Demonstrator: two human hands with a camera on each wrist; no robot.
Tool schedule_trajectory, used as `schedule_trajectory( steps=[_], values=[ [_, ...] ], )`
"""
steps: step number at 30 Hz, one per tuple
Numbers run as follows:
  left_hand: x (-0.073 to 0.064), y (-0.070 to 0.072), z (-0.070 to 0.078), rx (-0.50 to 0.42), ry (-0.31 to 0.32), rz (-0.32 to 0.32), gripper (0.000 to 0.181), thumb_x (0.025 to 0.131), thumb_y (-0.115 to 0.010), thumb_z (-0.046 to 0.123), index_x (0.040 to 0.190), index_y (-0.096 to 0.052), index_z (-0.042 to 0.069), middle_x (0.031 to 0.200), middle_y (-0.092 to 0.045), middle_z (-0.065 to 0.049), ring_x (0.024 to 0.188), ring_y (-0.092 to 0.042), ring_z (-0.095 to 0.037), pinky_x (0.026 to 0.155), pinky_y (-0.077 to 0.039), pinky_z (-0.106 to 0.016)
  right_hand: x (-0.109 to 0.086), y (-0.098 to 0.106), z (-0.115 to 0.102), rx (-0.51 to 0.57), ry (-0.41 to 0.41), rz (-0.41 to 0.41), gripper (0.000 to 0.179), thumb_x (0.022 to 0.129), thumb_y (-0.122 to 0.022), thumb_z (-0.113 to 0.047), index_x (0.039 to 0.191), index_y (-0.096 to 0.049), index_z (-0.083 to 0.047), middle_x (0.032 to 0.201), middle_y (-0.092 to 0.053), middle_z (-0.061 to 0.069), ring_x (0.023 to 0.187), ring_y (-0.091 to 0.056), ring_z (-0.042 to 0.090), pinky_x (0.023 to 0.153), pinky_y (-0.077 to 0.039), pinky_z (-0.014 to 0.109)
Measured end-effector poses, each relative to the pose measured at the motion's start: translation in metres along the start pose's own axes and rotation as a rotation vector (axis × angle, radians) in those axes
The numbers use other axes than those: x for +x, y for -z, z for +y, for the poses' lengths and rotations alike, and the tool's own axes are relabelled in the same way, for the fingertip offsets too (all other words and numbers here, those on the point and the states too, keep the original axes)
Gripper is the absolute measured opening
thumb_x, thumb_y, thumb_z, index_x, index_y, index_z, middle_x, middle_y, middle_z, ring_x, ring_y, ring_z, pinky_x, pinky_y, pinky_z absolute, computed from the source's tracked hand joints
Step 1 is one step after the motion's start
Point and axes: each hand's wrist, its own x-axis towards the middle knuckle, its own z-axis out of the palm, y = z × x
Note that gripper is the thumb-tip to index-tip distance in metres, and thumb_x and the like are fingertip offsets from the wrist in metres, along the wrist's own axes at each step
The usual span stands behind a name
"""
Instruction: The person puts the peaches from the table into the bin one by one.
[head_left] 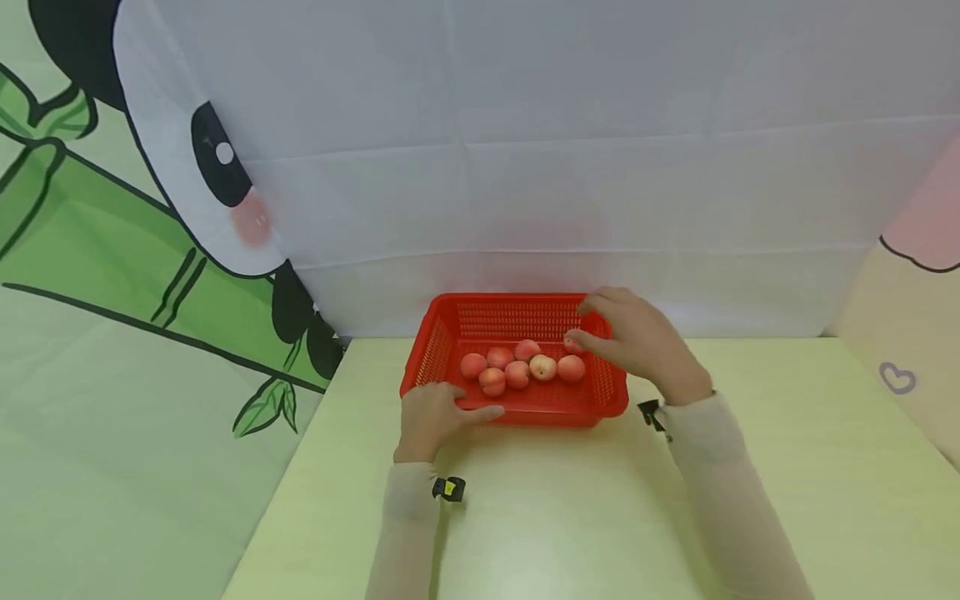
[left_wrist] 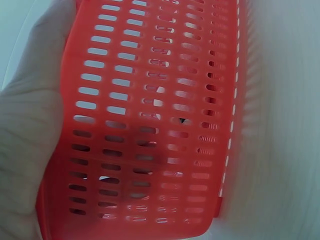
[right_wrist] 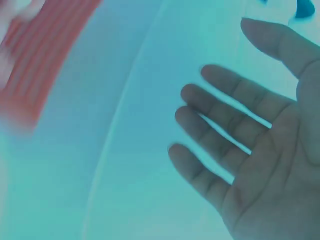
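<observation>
Against the back cloth, a red plastic basket (head_left: 517, 417) stands on the table with several peaches (head_left: 517, 374) lying inside. My left hand (head_left: 431, 417) is at the basket's front left corner, thumb stretched along the front rim and fingers bent slightly over the edge. In the left wrist view the slotted basket wall (left_wrist: 150, 117) fills the middle, and the left hand (left_wrist: 30, 130) lies along its edge; its fingertips are hidden there. Above the basket's right side hovers my right hand (head_left: 637, 337), fingers spread and holding nothing, partly covering one peach (head_left: 573, 343). The right wrist view shows its palm.
The pale yellow table (head_left: 555, 517) reaches forward and to both sides. Close behind the basket hangs a white cloth (head_left: 525, 192) with a cartoon print. Small black devices (head_left: 450, 489) sit at both wrists.
</observation>
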Motion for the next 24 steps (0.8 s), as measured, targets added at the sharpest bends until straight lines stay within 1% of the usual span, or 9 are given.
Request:
schedule_trajectory(
  steps=[1,3,6,9,13,17,20,24],
  values=[
    [0.000,0.001,-0.001,0.004,0.001,0.000,0.074,0.080,-0.072,0.084,0.052,-0.047,0.021,0.047,-0.029,0.010,0.049,-0.034,-0.010,0.054,-0.029,-0.031,-0.013,0.005,0.008,-0.008,-0.035,0.029,0.044,0.101,-0.075,-0.034,0.130,-0.068,-0.002,0.136,-0.065,0.018,0.132,-0.056,0.040,0.110,-0.045,0.060],
    [0.000,0.003,-0.002,0.013,0.003,0.000,0.072,0.081,-0.072,0.083,0.052,-0.049,0.021,0.047,-0.030,0.009,0.050,-0.035,-0.011,0.055,-0.029,-0.031,-0.038,0.012,0.025,-0.012,-0.115,0.056,0.051,0.103,-0.072,-0.038,0.136,-0.065,0.000,0.142,-0.062,0.021,0.137,-0.052,0.044,0.112,-0.040,0.064],
    [-0.001,0.004,-0.005,0.024,0.016,-0.001,0.071,0.081,-0.073,0.082,0.053,-0.050,0.021,0.048,-0.031,0.008,0.050,-0.035,-0.011,0.055,-0.029,-0.031,-0.068,0.016,0.050,0.000,-0.228,0.057,0.062,0.105,-0.066,-0.047,0.145,-0.059,0.001,0.149,-0.057,0.024,0.141,-0.046,0.047,0.114,-0.035,0.067],
    [-0.001,0.004,-0.006,0.018,0.022,-0.022,0.072,0.082,-0.073,0.081,0.054,-0.050,0.019,0.049,-0.031,0.008,0.051,-0.033,-0.011,0.055,-0.027,-0.032,-0.091,0.017,0.072,-0.012,-0.300,0.051,0.073,0.105,-0.062,-0.055,0.150,-0.053,0.002,0.153,-0.052,0.026,0.144,-0.042,0.050,0.115,-0.033,0.068],
    [-0.001,0.003,-0.002,0.004,0.027,-0.050,0.073,0.083,-0.073,0.080,0.055,-0.051,0.017,0.049,-0.030,0.008,0.051,-0.031,-0.011,0.056,-0.027,-0.032,-0.114,0.020,0.094,-0.060,-0.332,0.059,0.077,0.105,-0.062,-0.056,0.151,-0.050,0.005,0.154,-0.050,0.030,0.142,-0.042,0.053,0.113,-0.034,0.069],
    [0.001,0.001,0.000,-0.004,0.019,-0.050,0.072,0.084,-0.074,0.079,0.056,-0.053,0.016,0.048,-0.031,0.008,0.050,-0.033,-0.011,0.056,-0.027,-0.032,-0.133,0.024,0.110,-0.094,-0.355,0.061,0.080,0.106,-0.061,-0.056,0.153,-0.047,0.008,0.157,-0.045,0.033,0.143,-0.040,0.056,0.112,-0.032,0.070],
    [0.002,0.001,0.001,-0.010,0.010,-0.051,0.071,0.083,-0.075,0.078,0.056,-0.054,0.016,0.048,-0.033,0.007,0.051,-0.035,-0.012,0.056,-0.029,-0.032,-0.142,0.024,0.119,-0.101,-0.371,0.046,0.084,0.106,-0.058,-0.058,0.156,-0.042,0.008,0.162,-0.037,0.035,0.148,-0.033,0.056,0.113,-0.029,0.072],
    [0.002,0.000,0.002,-0.006,0.018,-0.057,0.069,0.083,-0.076,0.078,0.056,-0.055,0.018,0.049,-0.035,0.007,0.052,-0.038,-0.013,0.058,-0.031,-0.032,-0.150,0.022,0.126,-0.087,-0.384,0.033,0.088,0.106,-0.058,-0.060,0.160,-0.038,0.006,0.166,-0.028,0.035,0.153,-0.024,0.057,0.114,-0.025,0.074]
  ],
)
